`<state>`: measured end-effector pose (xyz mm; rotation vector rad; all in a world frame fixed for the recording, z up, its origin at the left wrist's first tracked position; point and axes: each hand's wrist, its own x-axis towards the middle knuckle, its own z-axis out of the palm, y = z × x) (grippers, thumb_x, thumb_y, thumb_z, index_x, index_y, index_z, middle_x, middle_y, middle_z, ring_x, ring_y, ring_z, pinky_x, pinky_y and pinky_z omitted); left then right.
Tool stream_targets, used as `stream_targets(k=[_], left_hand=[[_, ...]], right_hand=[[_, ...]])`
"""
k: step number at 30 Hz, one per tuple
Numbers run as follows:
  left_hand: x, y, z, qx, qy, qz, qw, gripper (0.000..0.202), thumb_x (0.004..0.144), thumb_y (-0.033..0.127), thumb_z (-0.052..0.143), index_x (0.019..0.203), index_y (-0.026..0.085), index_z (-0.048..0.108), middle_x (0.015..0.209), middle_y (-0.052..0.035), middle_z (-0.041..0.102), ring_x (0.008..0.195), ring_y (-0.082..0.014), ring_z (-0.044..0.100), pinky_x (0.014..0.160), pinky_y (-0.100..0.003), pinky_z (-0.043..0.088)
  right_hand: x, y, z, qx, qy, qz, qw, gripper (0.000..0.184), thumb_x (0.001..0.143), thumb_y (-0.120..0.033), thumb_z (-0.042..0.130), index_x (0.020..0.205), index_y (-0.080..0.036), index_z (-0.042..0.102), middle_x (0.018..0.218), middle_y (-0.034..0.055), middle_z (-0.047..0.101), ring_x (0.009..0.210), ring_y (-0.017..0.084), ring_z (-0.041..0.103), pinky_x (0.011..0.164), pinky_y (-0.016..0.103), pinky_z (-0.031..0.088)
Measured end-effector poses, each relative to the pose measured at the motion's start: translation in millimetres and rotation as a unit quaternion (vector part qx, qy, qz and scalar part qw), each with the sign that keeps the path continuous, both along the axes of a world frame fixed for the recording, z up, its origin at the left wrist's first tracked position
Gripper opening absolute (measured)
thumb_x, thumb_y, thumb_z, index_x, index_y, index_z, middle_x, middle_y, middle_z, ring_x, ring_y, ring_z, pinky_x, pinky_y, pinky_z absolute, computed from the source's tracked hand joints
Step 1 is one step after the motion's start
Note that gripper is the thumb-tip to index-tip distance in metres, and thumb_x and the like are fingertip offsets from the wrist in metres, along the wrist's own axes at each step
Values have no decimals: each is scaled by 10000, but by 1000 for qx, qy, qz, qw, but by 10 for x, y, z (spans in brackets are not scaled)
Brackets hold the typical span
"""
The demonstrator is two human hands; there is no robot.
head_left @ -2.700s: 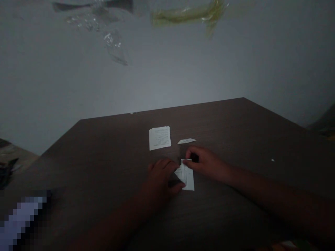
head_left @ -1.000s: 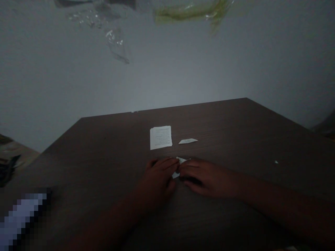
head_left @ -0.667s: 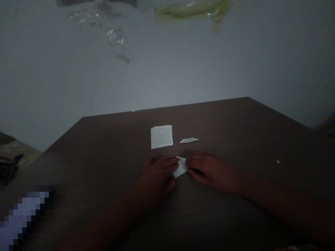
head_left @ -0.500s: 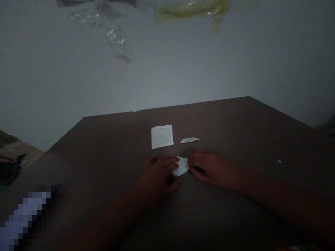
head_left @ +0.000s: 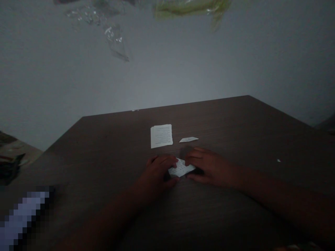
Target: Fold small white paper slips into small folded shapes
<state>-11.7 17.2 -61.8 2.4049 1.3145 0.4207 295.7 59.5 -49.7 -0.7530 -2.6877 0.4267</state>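
Note:
A small piece of printed paper [head_left: 181, 169], partly folded with slanted edges, lies on the table between my two hands. My left hand [head_left: 159, 174] holds its left side, fingertips on top and thumb by the near edge. On the other side, the fingers of my right hand [head_left: 209, 165] press on the paper's upper right part, with the thumb near its lower edge. Just beyond the hands lie a stack of square printed paper sheets [head_left: 161, 136] and a narrow folded paper strip [head_left: 188, 139] with pointed ends. The fingers hide parts of the paper's edges.
The dark wooden table [head_left: 110, 146] ends against a pale wall [head_left: 167, 73]. A tiny white scrap [head_left: 278, 160] lies at right. A pixelated bright object [head_left: 26, 212] is at lower left. Clear plastic [head_left: 115, 38] and yellow plastic [head_left: 188, 8] are on the wall.
My right hand's fingers have moved left onto the paper, and more of the paper's right corner shows. My left fingers have drawn back slightly left. The stack and strip stay put.

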Motion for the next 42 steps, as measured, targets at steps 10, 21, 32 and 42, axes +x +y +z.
stream_targets(k=[10, 21, 32, 42], left_hand=[[43, -47, 119, 8, -13, -19, 1000, 481, 1025, 194, 785, 1493, 296, 748, 1632, -128, 840, 1561, -379, 769, 1418, -630, 521], [92, -45, 192, -23, -4, -15, 1000, 502, 1009, 254, 848, 1495, 297, 731, 1686, -116, 808, 1613, -373, 726, 1468, -602, 456], [192, -107, 270, 7, 26, -13, 1000, 418, 1022, 81, 767, 1405, 243, 722, 1608, -126, 832, 1547, -367, 769, 1400, -610, 527], [198, -131, 166, 50, 42, -34, 997, 444, 1046, 46, 661, 1435, 234, 761, 1519, -106, 871, 1445, -374, 808, 1361, -570, 572]], right_hand=[[11, 12, 28, -2, -5, 8, 1000, 237, 1123, -290, 843, 1348, -218, 850, 1316, 135, 876, 1270, 341, 801, 1193, 553, 661], [45, 18, 88, -3, -13, 7, 1000, 315, 1096, -206, 810, 1409, -193, 832, 1333, 155, 869, 1287, 346, 804, 1190, 547, 664], [14, -11, 78, 24, -42, 4, 999, 220, 1150, -203, 765, 1357, -177, 833, 1298, 157, 861, 1267, 349, 786, 1189, 567, 644], [-7, -28, 45, 34, -41, 3, 999, 205, 1167, -237, 773, 1355, -193, 841, 1265, 142, 864, 1246, 335, 783, 1181, 556, 648]])
